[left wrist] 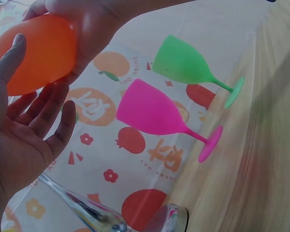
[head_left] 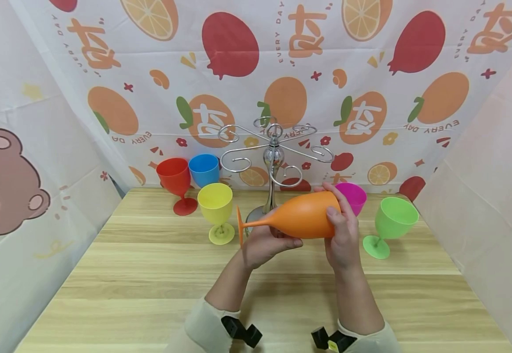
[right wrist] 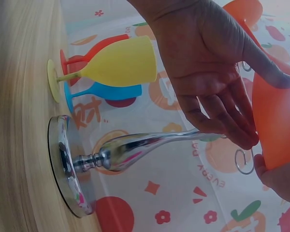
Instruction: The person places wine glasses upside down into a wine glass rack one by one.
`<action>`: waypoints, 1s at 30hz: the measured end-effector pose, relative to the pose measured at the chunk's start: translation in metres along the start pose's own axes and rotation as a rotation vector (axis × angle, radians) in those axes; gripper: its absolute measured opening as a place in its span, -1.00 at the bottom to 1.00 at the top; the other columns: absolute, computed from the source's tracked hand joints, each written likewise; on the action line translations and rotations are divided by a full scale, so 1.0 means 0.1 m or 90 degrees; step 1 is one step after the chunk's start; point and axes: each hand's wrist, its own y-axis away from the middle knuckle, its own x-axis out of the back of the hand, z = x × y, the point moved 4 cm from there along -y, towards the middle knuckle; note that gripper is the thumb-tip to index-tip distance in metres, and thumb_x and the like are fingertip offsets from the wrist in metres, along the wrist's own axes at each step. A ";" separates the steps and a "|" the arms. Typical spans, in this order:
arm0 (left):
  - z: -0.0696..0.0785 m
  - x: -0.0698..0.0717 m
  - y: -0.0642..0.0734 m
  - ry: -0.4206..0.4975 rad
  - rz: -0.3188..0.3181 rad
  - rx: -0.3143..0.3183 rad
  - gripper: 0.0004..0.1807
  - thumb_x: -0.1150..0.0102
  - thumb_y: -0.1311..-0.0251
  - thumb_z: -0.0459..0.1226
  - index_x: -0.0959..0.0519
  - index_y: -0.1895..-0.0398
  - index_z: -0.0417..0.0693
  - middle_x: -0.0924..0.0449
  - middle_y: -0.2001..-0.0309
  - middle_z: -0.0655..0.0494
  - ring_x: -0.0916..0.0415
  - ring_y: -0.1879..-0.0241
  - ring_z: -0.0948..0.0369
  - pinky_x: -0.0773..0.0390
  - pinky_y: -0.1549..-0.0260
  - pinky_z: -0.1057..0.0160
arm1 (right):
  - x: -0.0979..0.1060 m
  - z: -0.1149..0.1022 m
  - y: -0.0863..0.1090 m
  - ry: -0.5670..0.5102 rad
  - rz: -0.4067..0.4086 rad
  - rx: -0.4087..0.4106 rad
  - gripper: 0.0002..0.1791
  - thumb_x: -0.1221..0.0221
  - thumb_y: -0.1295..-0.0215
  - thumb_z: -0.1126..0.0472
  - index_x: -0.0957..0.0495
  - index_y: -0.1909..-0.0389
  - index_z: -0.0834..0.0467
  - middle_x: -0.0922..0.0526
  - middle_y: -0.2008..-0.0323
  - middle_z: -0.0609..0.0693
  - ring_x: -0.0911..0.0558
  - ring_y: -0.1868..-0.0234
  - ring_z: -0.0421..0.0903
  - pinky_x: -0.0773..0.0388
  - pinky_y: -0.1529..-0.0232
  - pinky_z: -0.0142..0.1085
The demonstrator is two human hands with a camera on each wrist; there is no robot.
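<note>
An orange plastic goblet (head_left: pixel 304 215) lies sideways in the air before the metal stand, its foot to the left and its rim to the right. My right hand (head_left: pixel 345 234) grips the bowl near the rim, thumb in front and fingers behind. Beneath the stem and bowl is my left hand (head_left: pixel 264 249), with fingers loosely extended rather than curled round the goblet. In the left wrist view, that left hand (left wrist: pixel 26 130) has its thumb across the orange bowl (left wrist: pixel 43 53). Behind them rises a silver stand (head_left: pixel 273 154) with several curled wire arms.
Red (head_left: pixel 174 176), blue (head_left: pixel 205 169) and yellow (head_left: pixel 215 203) goblets stand upright on the left of the wooden table (head_left: pixel 150 294). Magenta (head_left: pixel 353 197) and green (head_left: pixel 396 218) goblets stand on the right. A fruit-patterned cloth (head_left: pixel 247 98) hangs behind the table.
</note>
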 end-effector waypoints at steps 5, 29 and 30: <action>0.00 0.01 0.01 0.000 0.007 0.015 -0.37 -0.37 -0.14 -0.33 -0.37 -0.29 0.01 -0.53 -0.11 -0.01 -0.50 0.05 0.09 -0.64 0.03 0.17 | 0.00 -0.02 0.00 -0.009 -0.014 0.002 -0.48 0.14 -0.33 0.29 -0.35 -0.32 0.18 -0.45 -0.19 0.13 -0.46 -0.18 0.04 -0.55 -0.14 -0.26; 0.16 0.10 0.06 0.019 0.058 -0.119 -0.19 -0.34 -0.10 0.08 -0.37 -0.28 -0.27 -0.56 -0.08 0.10 -0.52 -0.02 0.18 -0.57 -0.11 0.25 | 0.01 -0.09 0.03 -0.066 -0.195 0.027 -0.34 -0.18 -0.09 0.40 -0.39 -0.31 0.20 -0.46 -0.25 0.10 -0.46 -0.20 0.02 -0.61 -0.08 -0.23; 0.17 0.10 0.06 0.029 0.060 -0.112 -0.19 -0.33 -0.10 0.09 -0.36 -0.29 -0.24 -0.54 -0.10 0.08 -0.50 -0.03 0.17 -0.57 -0.11 0.26 | 0.00 -0.10 0.03 -0.061 -0.210 0.031 -0.31 -0.22 -0.09 0.39 -0.37 -0.33 0.22 -0.44 -0.28 0.11 -0.46 -0.22 0.02 -0.61 -0.09 -0.22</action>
